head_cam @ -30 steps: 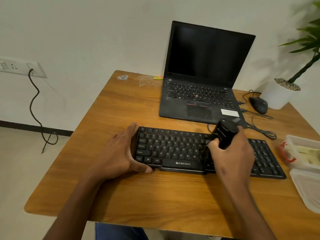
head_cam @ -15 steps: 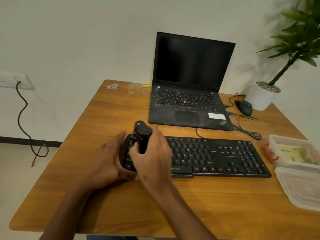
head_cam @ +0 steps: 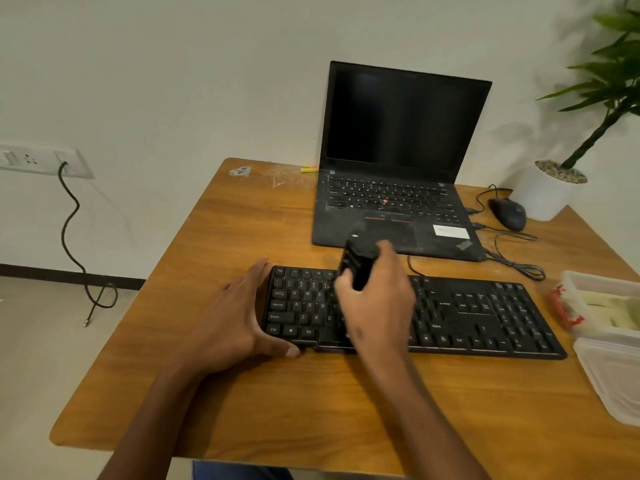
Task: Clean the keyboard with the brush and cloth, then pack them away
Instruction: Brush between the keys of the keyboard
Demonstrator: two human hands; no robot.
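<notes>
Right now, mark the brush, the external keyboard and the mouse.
brush (head_cam: 358, 263), head view, on its black handle above the right hand's fingers.
external keyboard (head_cam: 485, 313), head view, on the keys right of centre.
mouse (head_cam: 508, 213), head view, on its top shell.

A right hand covers the middle keys of a black keyboard while gripping a motion-blurred black brush, its bristle end hidden behind the fingers. At the frame's right edge, a clear plastic container, its lid and a potted plant are cut off, and the container's pale contents cannot be identified. Both forearms run out of the bottom edge.
</notes>
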